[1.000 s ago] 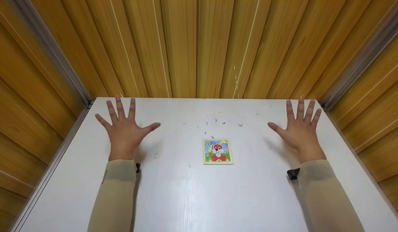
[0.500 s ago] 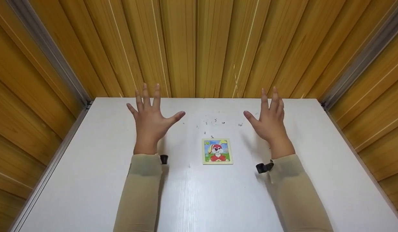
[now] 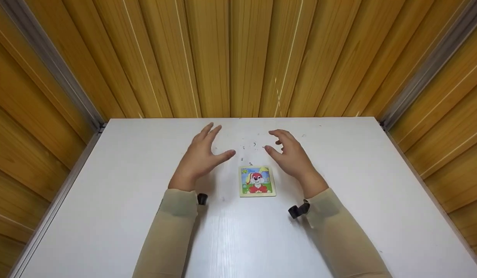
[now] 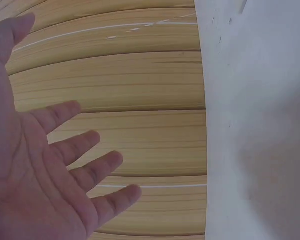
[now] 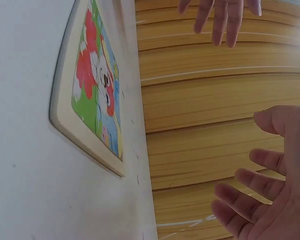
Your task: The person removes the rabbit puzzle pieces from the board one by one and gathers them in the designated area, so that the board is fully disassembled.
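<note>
A small square picture puzzle of a red and white rabbit (image 3: pixel 257 182) in a pale wooden frame lies flat on the white table (image 3: pixel 107 216). Its near corner and thick edge show in the right wrist view, where the puzzle board (image 5: pixel 82 130) looks tilted by the camera angle. To its left, my left hand (image 3: pixel 199 158) hovers with fingers spread and nothing in the palm. On the other side, my right hand (image 3: pixel 294 156) hovers above the table, its fingers loosely bent and holding nothing. Neither hand touches the puzzle.
Yellow wood-patterned panels (image 3: pixel 230 58) stand behind the table's far edge, with more panels at both sides. Dark scuff marks (image 3: pixel 255 144) dot the tabletop behind the puzzle. A black wrist camera (image 3: pixel 299 210) sits at the right cuff.
Both hands have moved inward from the table's far corners toward the puzzle. Their fingers have turned from widely spread to more relaxed and facing each other. The puzzle stays on the table.
</note>
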### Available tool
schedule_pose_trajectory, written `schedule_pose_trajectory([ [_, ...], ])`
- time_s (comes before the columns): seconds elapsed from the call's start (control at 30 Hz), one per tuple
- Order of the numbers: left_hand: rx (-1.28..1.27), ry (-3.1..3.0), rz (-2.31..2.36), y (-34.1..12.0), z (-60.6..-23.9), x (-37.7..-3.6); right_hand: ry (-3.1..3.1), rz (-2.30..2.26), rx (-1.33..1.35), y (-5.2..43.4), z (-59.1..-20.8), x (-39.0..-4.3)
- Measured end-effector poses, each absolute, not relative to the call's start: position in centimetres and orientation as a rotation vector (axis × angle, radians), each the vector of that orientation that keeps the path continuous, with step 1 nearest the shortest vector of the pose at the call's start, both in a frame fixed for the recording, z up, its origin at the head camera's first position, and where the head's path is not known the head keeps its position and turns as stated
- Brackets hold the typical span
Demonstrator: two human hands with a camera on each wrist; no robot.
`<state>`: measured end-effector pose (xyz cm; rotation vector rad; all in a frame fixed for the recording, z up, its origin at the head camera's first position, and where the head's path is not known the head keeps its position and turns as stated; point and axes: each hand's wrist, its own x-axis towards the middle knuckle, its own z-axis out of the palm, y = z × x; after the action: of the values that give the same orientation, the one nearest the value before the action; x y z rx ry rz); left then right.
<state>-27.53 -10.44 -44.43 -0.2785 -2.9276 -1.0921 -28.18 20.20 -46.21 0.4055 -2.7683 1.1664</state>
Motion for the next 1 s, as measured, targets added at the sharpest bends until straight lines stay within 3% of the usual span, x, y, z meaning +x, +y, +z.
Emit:
schedule_pose_trajectory([
  [0.43,-0.543,-3.109,-0.933,-8.2,-47.6,-27.7,-2.921,1.352,0.511,18.4,-48.3,-28.4],
  [1.0,-0.665,-3.214,-0.791,-7.2,-48.8,-27.0,-3.082,1.317,0.679,17.8,-50.2,-28.5],
])
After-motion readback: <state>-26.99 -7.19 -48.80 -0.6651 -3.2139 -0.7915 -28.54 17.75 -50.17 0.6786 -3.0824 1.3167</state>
